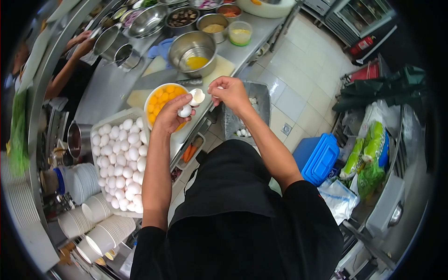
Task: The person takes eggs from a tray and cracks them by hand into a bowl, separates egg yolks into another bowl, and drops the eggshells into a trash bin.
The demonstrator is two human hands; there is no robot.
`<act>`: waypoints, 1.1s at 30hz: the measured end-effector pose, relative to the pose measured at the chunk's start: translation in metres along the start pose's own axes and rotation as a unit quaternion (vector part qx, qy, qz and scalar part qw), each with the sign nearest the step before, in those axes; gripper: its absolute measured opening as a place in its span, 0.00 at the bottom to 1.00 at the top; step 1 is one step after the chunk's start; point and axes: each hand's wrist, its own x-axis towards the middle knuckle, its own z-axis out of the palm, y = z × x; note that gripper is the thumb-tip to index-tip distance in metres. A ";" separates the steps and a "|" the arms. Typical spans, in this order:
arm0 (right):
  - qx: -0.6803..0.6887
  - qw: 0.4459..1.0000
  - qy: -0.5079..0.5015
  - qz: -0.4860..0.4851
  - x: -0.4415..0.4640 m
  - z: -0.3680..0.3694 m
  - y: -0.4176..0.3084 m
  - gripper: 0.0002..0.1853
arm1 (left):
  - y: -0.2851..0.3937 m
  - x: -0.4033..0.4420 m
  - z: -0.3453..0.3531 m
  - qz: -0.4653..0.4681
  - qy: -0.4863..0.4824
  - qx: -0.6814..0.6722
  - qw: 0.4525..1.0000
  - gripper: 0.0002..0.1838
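Observation:
My left hand (170, 112) is closed around a white egg (185, 111), and a broken, hollow eggshell (197, 96) sits at its fingertips. Just right of the shell, my right hand (231, 93) has its fingers pinched together; a small whitish bit shows there, too small to name. Beneath my left hand stands a white bowl (148, 103) of several orange yolks (163, 95). A large tray (96, 125) heaped with white eggs (122, 163) lies left of my left forearm. Beyond my hands, a steel bowl (175, 49) holds some yellow egg.
A knife (161, 79) lies on a cutting board (226, 67). Below my right hand, a grey bin (261, 105) contains shells. Ingredient bowls (182, 18) line the counter's far end. Another person's hands (84, 44) work across the counter. A blue lidded box (317, 158) stands right.

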 end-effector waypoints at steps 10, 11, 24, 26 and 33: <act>-0.066 0.958 0.242 -0.135 -0.076 -0.096 -0.007 0.09 | -0.056 0.076 0.102 -0.097 -0.051 -0.096 0.989 0.24; -0.106 0.945 0.262 -0.167 -0.076 -0.107 0.007 0.09 | -0.068 0.088 0.112 -0.103 -0.041 -0.104 0.988 0.24; -0.141 0.966 0.214 -0.025 -0.057 -0.177 0.056 0.14 | -0.127 0.151 0.135 -0.047 -0.077 -0.128 0.988 0.26; -0.213 0.957 0.185 -0.074 -0.052 -0.174 0.041 0.13 | -0.115 0.142 0.140 -0.032 -0.086 -0.117 0.989 0.27; -0.268 0.941 0.163 -0.132 -0.039 -0.156 0.020 0.10 | -0.085 0.113 0.146 0.052 -0.078 -0.081 0.992 0.29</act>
